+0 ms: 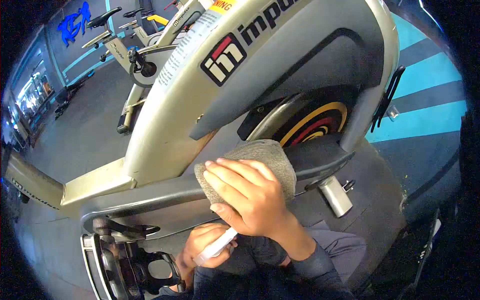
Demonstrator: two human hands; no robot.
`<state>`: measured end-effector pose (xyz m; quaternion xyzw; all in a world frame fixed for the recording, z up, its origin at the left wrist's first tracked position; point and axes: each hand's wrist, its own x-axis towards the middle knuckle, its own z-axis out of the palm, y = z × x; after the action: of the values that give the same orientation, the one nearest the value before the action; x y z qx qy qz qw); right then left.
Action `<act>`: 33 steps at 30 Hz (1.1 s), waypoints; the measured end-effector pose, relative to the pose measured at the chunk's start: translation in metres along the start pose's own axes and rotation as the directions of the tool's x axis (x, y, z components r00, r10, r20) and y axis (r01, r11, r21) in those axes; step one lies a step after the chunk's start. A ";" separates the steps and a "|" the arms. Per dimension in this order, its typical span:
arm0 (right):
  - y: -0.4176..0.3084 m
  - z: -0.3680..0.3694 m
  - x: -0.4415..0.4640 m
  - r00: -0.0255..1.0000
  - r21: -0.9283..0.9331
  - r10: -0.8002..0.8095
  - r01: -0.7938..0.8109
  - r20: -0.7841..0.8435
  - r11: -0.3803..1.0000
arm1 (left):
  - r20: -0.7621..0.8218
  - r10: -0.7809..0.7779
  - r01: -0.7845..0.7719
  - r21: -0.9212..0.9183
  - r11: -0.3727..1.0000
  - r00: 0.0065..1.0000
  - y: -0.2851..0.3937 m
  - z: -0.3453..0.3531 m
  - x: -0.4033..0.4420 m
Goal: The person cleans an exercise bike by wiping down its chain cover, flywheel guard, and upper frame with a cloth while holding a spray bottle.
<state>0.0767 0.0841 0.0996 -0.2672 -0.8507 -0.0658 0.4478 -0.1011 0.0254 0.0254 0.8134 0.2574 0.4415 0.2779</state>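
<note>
My right hand lies over a folded grey-brown cloth, its fingers stretched along the top and the thumb pointing left. The cloth is beside the lower frame of an exercise bike; whether it touches the bike I cannot tell. Below and to the left, my left hand is closed around a narrow white object. Its upper end passes close to my right thumb, and its kind does not show. My left fingers are partly hidden behind it.
A bike pedal with its cage is close to my left forearm. The flywheel sits behind the cloth, and a silver foot rests on the floor at right. Other bikes stand farther back, with a blue-striped wall at right.
</note>
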 end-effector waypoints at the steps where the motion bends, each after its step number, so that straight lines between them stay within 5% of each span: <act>1: 0.001 0.001 0.000 1.000 0.000 0.001 -0.001 0.001 1.000 | 0.004 -0.007 0.007 0.008 1.000 1.000 -0.002 0.000 0.000; 7: 0.027 -0.017 -0.027 0.998 -0.133 0.007 -0.015 -0.061 0.991 | 0.037 0.011 -0.012 0.029 0.999 0.999 -0.007 0.002 0.002; 11: 0.079 -0.064 -0.067 0.979 -0.380 0.171 -0.200 -0.111 0.903 | 0.056 -0.002 0.003 -0.005 1.000 0.998 -0.010 0.003 0.002; 15: 0.096 -0.088 -0.083 0.915 -0.283 0.350 -0.397 -0.202 0.873 | 0.035 0.029 -0.029 0.001 1.000 0.999 -0.014 0.003 0.002; 18: 0.080 -0.077 -0.074 0.938 -0.387 0.303 -0.347 -0.171 0.854 | 0.029 -0.003 0.005 -0.043 0.999 1.000 -0.015 0.001 0.002; 23: 0.023 -0.031 -0.028 0.994 -0.258 0.107 -0.097 0.023 0.961 | 0.063 -0.004 0.007 -0.054 0.999 0.998 -0.011 0.001 0.005; 27: -0.011 0.006 -0.002 1.000 0.001 0.016 -0.016 -0.015 1.000 | 0.081 0.036 -0.038 0.024 0.999 0.996 -0.007 -0.003 0.008; 31: 0.000 0.010 -0.011 0.996 -0.007 0.002 -0.003 -0.084 1.000 | 0.050 -0.124 0.127 -0.043 0.991 0.991 -0.002 0.002 0.004; 33: 0.011 0.005 -0.024 0.994 -0.048 -0.020 0.015 -0.104 0.999 | 0.078 -0.070 0.071 -0.015 0.997 0.994 -0.006 0.002 0.005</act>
<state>0.0893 0.0852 0.0757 -0.2663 -0.8267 -0.1040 0.4847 -0.0979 0.0330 0.0233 0.8179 0.2710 0.4017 0.3103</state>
